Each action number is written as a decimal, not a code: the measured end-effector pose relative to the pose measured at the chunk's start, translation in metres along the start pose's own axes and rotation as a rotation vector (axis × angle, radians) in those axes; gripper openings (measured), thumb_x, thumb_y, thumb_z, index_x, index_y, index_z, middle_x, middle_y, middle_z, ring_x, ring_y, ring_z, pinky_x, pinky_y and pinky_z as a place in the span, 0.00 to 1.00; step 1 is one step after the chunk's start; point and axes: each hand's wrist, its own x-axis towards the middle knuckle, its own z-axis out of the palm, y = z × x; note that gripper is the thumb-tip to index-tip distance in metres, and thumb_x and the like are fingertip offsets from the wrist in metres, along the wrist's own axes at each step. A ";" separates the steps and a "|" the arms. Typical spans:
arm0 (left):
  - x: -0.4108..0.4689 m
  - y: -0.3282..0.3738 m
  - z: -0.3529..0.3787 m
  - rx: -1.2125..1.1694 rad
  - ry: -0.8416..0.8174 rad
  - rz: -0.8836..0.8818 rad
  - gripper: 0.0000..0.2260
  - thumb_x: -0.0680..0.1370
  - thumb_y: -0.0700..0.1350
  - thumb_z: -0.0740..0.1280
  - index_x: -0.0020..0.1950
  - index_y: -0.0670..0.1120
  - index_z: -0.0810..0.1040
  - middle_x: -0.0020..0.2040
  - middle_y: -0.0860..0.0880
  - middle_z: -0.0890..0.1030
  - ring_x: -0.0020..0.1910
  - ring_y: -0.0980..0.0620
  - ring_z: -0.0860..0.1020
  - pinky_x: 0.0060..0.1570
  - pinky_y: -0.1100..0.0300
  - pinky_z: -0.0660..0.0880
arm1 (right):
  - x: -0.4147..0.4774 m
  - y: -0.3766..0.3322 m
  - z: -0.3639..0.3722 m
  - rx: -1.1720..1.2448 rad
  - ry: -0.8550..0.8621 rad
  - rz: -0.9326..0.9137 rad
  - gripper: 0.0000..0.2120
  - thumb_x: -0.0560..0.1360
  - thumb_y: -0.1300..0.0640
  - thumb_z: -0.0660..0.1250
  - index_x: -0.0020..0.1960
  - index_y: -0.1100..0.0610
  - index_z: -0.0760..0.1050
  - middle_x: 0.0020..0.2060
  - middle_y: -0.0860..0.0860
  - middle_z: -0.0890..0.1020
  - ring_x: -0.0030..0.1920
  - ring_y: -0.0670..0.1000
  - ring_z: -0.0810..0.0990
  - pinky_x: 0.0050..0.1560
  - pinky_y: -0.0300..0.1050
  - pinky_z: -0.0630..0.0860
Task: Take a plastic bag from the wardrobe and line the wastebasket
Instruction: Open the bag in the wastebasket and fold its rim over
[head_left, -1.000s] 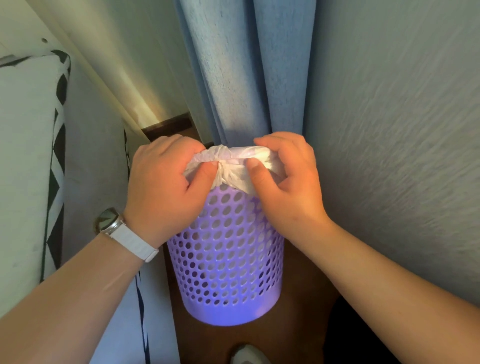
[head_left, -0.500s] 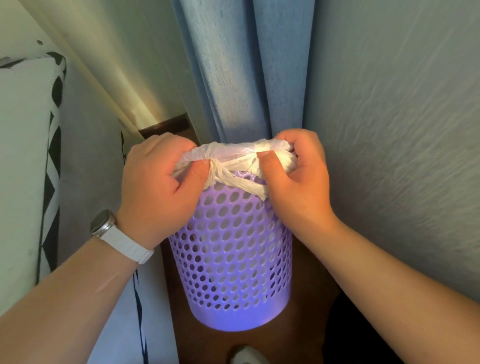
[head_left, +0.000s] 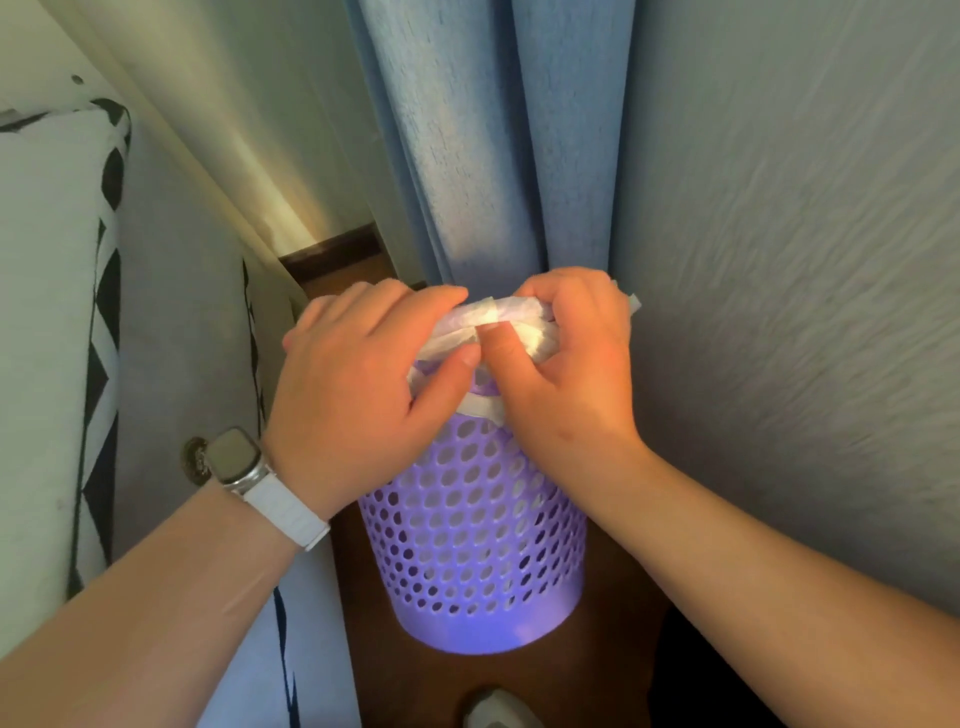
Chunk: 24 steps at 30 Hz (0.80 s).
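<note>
Lilac perforated wastebasket (head_left: 470, 545) stands upright on the brown floor (head_left: 618, 680), in front of the blue curtain (head_left: 493, 156) and just beside a grey textured surface (head_left: 779, 260). White plastic bag (head_left: 501, 317) sits bunched at the basket's rim. Left grip (head_left: 353, 384), wristwatch (head_left: 236, 460) at its wrist, is curled round the bag's left part. Right grip (head_left: 566, 364) clutches the bag's right part, fingers curled over it. The thumbs lie close together.

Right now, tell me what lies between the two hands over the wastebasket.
Head view: the bunched white plastic bag, gripped by left hand and right hand, atop the purple wastebasket.
</note>
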 end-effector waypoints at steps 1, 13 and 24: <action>0.000 -0.002 0.000 -0.010 -0.014 -0.002 0.16 0.79 0.55 0.60 0.58 0.48 0.79 0.45 0.48 0.79 0.44 0.44 0.77 0.46 0.47 0.72 | -0.001 0.000 0.001 0.002 -0.008 0.008 0.07 0.71 0.51 0.67 0.47 0.51 0.74 0.45 0.43 0.71 0.50 0.44 0.69 0.58 0.55 0.69; 0.000 -0.015 -0.001 -0.072 0.050 -0.052 0.09 0.77 0.46 0.62 0.41 0.44 0.76 0.33 0.49 0.74 0.32 0.48 0.71 0.31 0.53 0.67 | 0.000 0.012 -0.003 0.099 -0.102 0.064 0.07 0.72 0.49 0.64 0.48 0.47 0.78 0.50 0.44 0.76 0.54 0.47 0.74 0.60 0.57 0.71; -0.012 -0.027 0.023 -0.076 -0.087 -0.030 0.09 0.79 0.48 0.61 0.45 0.45 0.77 0.37 0.50 0.76 0.36 0.48 0.74 0.38 0.50 0.71 | -0.015 0.052 0.004 -0.029 -0.174 -0.026 0.06 0.75 0.52 0.61 0.47 0.52 0.74 0.43 0.43 0.71 0.46 0.43 0.68 0.56 0.65 0.70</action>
